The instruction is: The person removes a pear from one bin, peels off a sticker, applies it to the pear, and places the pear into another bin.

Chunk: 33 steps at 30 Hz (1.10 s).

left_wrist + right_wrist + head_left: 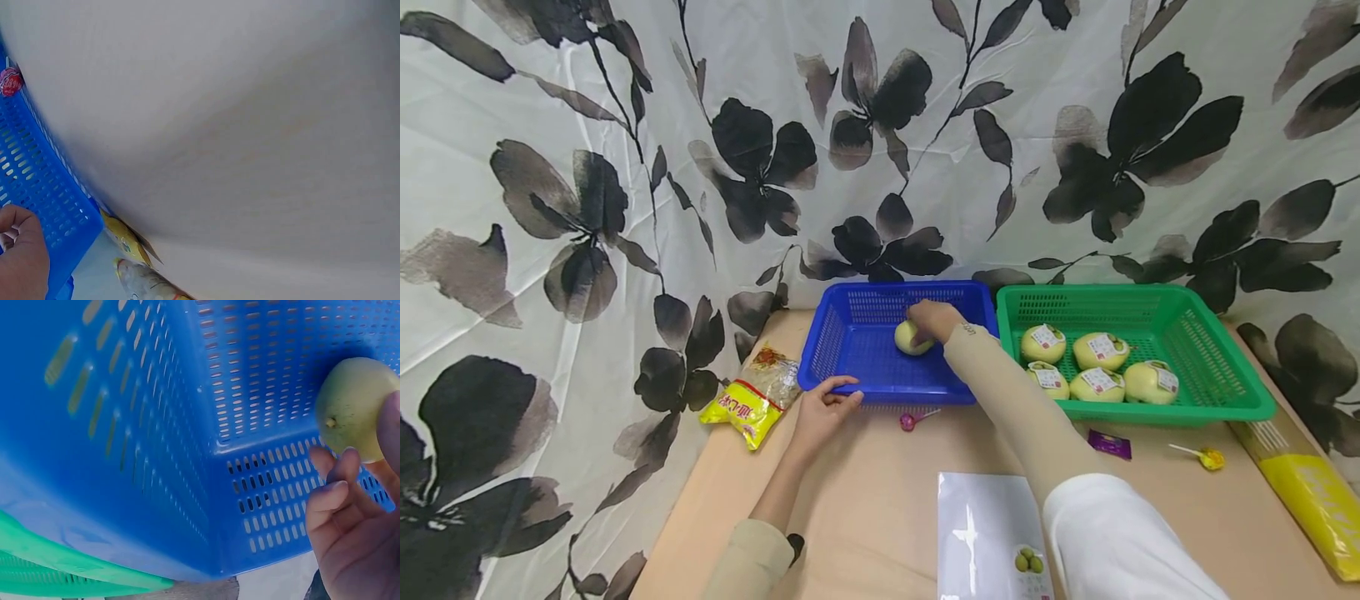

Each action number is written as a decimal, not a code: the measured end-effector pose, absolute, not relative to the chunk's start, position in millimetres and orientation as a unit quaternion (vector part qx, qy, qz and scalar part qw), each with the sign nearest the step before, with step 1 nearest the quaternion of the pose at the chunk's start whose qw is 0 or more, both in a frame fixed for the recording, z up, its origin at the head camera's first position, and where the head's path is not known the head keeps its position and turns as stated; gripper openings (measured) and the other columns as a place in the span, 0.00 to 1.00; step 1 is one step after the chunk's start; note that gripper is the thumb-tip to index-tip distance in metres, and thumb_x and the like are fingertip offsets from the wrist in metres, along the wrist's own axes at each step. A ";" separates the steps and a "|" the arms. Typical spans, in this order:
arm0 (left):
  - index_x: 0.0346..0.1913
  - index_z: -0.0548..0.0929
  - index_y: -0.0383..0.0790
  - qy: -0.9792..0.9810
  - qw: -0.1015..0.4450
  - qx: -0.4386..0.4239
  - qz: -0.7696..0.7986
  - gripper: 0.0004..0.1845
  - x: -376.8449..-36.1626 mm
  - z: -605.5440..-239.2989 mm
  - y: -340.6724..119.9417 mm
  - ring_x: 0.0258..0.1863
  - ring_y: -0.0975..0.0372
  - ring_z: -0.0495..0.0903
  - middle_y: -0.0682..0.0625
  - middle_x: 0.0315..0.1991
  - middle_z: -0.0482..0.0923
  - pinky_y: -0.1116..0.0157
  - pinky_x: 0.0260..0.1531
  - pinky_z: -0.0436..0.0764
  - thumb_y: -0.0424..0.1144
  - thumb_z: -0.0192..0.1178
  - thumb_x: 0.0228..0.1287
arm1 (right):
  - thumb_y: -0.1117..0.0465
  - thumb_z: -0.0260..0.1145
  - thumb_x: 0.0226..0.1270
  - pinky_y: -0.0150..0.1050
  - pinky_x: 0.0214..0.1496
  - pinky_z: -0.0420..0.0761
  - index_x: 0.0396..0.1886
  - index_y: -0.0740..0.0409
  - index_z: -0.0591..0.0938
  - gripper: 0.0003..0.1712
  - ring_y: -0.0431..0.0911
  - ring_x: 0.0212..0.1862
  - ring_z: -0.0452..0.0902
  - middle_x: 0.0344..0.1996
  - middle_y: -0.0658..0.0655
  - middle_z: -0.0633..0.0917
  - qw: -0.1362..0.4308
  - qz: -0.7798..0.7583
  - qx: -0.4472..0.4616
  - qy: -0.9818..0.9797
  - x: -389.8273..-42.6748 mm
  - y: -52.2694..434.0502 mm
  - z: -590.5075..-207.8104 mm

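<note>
Inside the blue basket (pixel 867 350), my right hand (pixel 934 320) holds a pale yellow-green pear (pixel 910 337) low over the basket's floor. In the right wrist view, the thumb lies on the pear (pixel 353 406) and curled fingers sit beside and below it; part of the grip is out of frame. My left hand (pixel 826 412) grips the basket's near rim at its left corner, and in the left wrist view the fingers bend over that edge. Several pears with white labels (pixel 1101 346) lie in the green basket (pixel 1210 410), right beside the blue one.
Left of the blue basket lies a yellow-and-clear snack bag (pixel 748 406). In front are a purple lollipop (pixel 908 422), a small purple packet (pixel 1109 444), a yellow lollipop (pixel 1210 458) and a white printed sheet (pixel 988 533). A yellow package (pixel 1311 500) lies at the right edge. Patterned cloth (pixel 880 167) hangs behind.
</note>
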<state>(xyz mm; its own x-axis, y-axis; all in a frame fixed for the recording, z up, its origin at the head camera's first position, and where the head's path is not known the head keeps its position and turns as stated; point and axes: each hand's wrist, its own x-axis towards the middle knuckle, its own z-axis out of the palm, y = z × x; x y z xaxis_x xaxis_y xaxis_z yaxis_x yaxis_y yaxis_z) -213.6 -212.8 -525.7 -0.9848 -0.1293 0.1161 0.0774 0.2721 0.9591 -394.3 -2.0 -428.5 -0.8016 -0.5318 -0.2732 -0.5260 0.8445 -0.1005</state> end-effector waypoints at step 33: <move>0.53 0.88 0.39 -0.791 0.093 0.019 -0.604 0.15 -211.1 -526.6 -208.7 0.32 0.60 0.88 0.38 0.35 0.89 0.68 0.31 0.82 0.36 0.73 0.65 | 0.42 0.83 0.54 0.46 0.59 0.83 0.56 0.61 0.80 0.39 0.48 0.45 0.80 0.46 0.56 0.85 0.188 -0.048 -0.285 0.939 -402.9 -5.2 -449.7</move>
<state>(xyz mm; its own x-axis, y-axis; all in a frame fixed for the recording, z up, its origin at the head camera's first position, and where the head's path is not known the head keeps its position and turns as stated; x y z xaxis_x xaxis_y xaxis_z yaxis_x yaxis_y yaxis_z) -211.1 -208.7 -526.6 -0.9818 -0.1435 0.1246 0.0823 0.2701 0.9593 -402.9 -5.2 -449.7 -0.7672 -0.5525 -0.3257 -0.5168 0.8333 -0.1963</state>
